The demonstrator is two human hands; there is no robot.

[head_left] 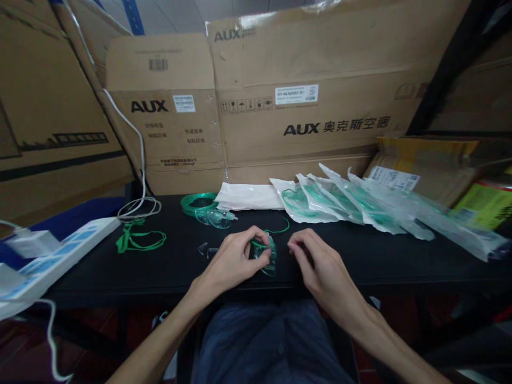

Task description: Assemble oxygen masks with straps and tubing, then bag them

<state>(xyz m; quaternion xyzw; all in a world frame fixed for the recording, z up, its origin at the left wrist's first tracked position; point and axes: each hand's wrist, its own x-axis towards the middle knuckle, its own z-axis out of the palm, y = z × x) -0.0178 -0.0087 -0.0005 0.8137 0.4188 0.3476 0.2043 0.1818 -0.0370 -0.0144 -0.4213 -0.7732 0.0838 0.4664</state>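
My left hand [236, 253] pinches a clear green-tinted plastic oxygen mask [271, 262] over the front of the black table. A thin green elastic strap [286, 226] runs from the mask, curling behind it. To the right of the mask, apart from it, is my right hand [320, 261]. Its thumb and forefinger are pressed together; whether anything small is between them I cannot make out. Left of my left hand lie small clear plastic pieces [212, 252]. A bundle of green elastic straps [140, 241] rests farther left.
Behind my hands lie a coil of green tubing with a clear mask [219, 217], flat white pouches [250, 196] and several pouches with green contents [312, 200]. A white power strip [80, 253] sits at the left. Cardboard boxes [320, 69] wall the back.
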